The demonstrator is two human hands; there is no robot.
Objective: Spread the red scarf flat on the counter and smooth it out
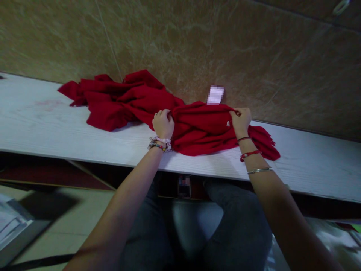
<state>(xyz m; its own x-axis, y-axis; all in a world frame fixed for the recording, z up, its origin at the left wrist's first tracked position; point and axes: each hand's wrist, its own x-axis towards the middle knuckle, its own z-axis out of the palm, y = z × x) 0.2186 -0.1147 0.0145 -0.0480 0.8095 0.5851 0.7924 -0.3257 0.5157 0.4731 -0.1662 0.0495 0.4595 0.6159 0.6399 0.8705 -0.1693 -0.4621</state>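
A crumpled red cloth [135, 101] with a fringed end lies across the white wooden tabletop [42, 124], stretching from the left to the right of centre. My left hand [163, 123] is closed in a fist on a bunched fold of the cloth near its middle. My right hand [240, 119] pinches the cloth's upper edge further right, beside a small white mark on the fabric. Both wrists wear bracelets. The fringe [267, 145] hangs out past my right wrist.
A brown marbled wall [197, 45] rises directly behind the table. A small blurred pale object [215, 95] stands at the wall behind the cloth. Below the table edge are my knees in dark trousers [237, 226] and a tiled floor [64, 226].
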